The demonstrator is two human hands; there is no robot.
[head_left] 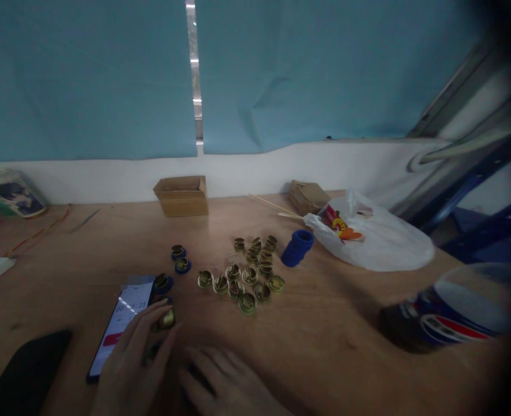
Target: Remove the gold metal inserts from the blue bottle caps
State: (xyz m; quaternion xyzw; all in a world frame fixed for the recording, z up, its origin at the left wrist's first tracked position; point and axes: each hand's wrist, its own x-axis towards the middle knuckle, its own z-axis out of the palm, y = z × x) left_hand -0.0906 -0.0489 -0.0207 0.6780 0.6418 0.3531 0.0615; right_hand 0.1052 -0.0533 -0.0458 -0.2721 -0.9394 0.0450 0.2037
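My left hand is low at the front of the wooden table, fingers curled around a small brass ring part pinched at the fingertips. My right hand lies beside it with fingers bent over something dark that I cannot make out. A cluster of several brass ring parts lies just beyond the hands. A stack of blue rings stands to the cluster's right. Three blue rings fitted with brass parts sit left of the cluster.
A phone with a lit screen lies by my left hand. An open cardboard box stands at the back wall. A white plastic bag lies at the right, a soda bottle on its side near the right edge.
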